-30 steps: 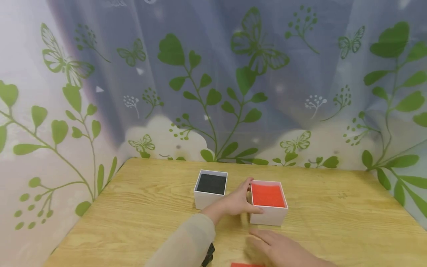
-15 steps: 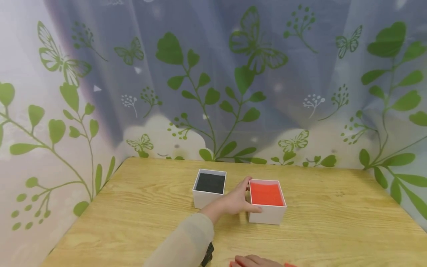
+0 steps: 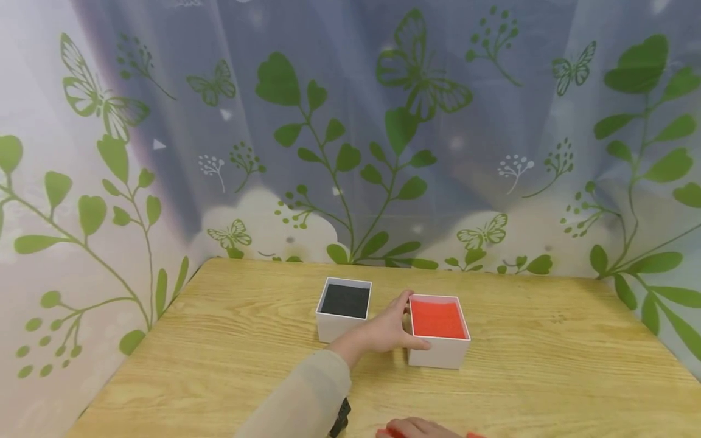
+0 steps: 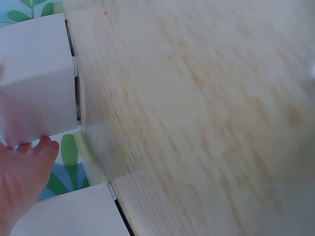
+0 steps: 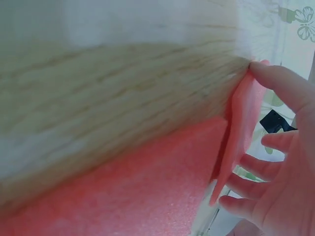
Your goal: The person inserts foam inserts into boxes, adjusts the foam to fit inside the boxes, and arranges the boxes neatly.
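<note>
My left hand (image 3: 383, 328) grips the left side of a square white box (image 3: 438, 354), thumb on its front wall and fingers at the back. Soft-looking red sheets (image 3: 437, 319) lie inside the box. In the left wrist view, its fingertips sit right at the box wall (image 4: 39, 93). At the bottom edge of the head view is my right hand (image 3: 418, 429), partly cut off. The right wrist view has this hand (image 5: 280, 182) pinching a thin red felt-like sheet (image 5: 241, 128), tilted up, between thumb and fingers. Another red sheet (image 5: 147, 182) lies beside it on the table.
A second white box (image 3: 335, 328), holding black sheets (image 3: 345, 301), stands left of the red one, partly behind my left forearm. Both boxes are on a wood-grain table (image 3: 219, 340). Behind hangs a curtain (image 3: 350, 152) with green leaves and butterflies.
My right hand has drawn back from in front of the red-filled box to the near edge and taken hold of a red sheet. My left hand has kept its grip on the box.
</note>
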A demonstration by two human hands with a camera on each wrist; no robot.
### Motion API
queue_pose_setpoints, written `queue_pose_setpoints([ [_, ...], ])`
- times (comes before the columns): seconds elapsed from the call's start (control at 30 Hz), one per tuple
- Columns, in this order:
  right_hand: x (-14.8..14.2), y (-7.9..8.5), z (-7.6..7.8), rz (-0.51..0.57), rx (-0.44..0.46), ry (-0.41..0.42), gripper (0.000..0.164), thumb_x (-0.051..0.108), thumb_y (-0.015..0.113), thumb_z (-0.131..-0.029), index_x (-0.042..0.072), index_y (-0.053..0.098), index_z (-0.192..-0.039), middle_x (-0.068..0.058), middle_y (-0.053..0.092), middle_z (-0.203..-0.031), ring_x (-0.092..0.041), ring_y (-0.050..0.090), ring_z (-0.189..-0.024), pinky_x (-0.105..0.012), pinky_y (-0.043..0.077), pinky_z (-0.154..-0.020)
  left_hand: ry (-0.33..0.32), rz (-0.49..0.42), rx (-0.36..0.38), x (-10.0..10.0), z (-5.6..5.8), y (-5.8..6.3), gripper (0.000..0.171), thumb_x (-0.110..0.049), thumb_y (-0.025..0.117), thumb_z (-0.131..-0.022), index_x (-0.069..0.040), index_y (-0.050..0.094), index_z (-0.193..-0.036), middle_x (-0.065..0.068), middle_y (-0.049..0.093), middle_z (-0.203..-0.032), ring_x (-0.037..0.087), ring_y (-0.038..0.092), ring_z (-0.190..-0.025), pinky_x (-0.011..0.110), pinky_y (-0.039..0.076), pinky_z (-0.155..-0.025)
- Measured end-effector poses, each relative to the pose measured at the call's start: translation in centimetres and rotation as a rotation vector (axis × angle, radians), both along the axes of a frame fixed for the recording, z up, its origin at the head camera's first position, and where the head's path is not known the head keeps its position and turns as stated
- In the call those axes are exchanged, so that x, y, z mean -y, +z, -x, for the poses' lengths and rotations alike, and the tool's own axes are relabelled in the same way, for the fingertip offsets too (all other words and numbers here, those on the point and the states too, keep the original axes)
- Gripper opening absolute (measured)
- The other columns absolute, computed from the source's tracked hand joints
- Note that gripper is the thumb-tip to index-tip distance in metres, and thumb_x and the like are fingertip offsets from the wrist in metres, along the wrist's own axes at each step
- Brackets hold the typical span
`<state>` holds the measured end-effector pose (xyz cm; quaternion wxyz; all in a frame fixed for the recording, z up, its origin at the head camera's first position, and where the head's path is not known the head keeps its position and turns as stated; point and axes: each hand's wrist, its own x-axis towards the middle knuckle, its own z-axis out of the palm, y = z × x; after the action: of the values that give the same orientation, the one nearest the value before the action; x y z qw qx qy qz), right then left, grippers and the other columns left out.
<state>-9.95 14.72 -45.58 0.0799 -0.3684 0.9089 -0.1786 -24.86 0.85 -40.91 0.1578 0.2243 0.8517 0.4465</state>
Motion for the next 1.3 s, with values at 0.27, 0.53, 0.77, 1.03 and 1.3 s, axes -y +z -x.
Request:
queue_pose_setpoints([
  [0.27, -0.2, 0.9, 0.7, -0.141, -0.272, 0.264, 0.060, 0.059, 0.033, -0.093, 0.026, 0.037, -0.143, -0.001, 0.049, -0.132, -0.014, 0.052, -0.108, -0.031, 0.049, -0.083, 0.000, 0.011, -0.009, 0.0, 0.1, -0.2, 0.105, -0.036, 0.080, -0.073, -0.014, 0.011, -0.149, 0.005, 0.035, -0.141, 0.020, 0.038, -0.126, 0.044, 0.031, -0.103],
  [0.53, -1.3, 2.7, 1.6, -0.162, -0.201, 0.266, 0.069, 0.063, 0.035, -0.091, 0.018, 0.036, -0.143, -0.007, 0.048, -0.136, -0.021, 0.051, -0.111, -0.034, 0.048, -0.085, -0.005, 0.020, -0.010, 0.2, 0.0, -0.2, 0.105, -0.036, 0.080, -0.073, -0.013, 0.010, -0.149, 0.005, 0.035, -0.142, 0.020, 0.037, -0.126, 0.044, 0.031, -0.103],
  [0.77, -3.0, 5.8, 1.8, -0.213, -0.143, 0.192, 0.078, 0.069, 0.036, -0.087, 0.018, 0.031, -0.146, -0.011, 0.043, -0.140, -0.029, 0.046, -0.119, -0.042, 0.045, -0.090, -0.018, -0.006, 0.007, 0.1, 0.1, -0.2, 0.105, -0.035, 0.079, -0.074, -0.014, 0.009, -0.149, 0.003, 0.032, -0.143, 0.021, 0.035, -0.128, 0.043, 0.031, -0.104],
  [1.03, -5.7, 8.4, 2.7, -0.109, -0.342, 0.121, 0.088, 0.065, 0.054, -0.082, 0.020, 0.021, -0.150, -0.004, 0.030, -0.149, -0.025, 0.035, -0.130, -0.042, 0.045, -0.090, -0.032, -0.030, -0.010, 0.1, 0.0, -0.1, 0.106, -0.032, 0.079, -0.075, -0.014, 0.007, -0.150, 0.004, 0.027, -0.146, 0.023, 0.032, -0.131, 0.043, 0.029, -0.105],
  [1.3, -7.1, 8.5, 4.4, -0.077, -0.436, 0.040, 0.086, 0.035, 0.072, -0.075, 0.017, 0.029, -0.148, -0.007, 0.039, -0.143, -0.025, 0.041, -0.123, -0.046, 0.045, -0.089, -0.035, -0.044, -0.007, 0.3, -0.1, -0.1, 0.102, -0.028, 0.077, -0.077, -0.012, 0.006, -0.150, 0.005, 0.028, -0.145, 0.024, 0.032, -0.130, 0.047, 0.030, -0.104],
])
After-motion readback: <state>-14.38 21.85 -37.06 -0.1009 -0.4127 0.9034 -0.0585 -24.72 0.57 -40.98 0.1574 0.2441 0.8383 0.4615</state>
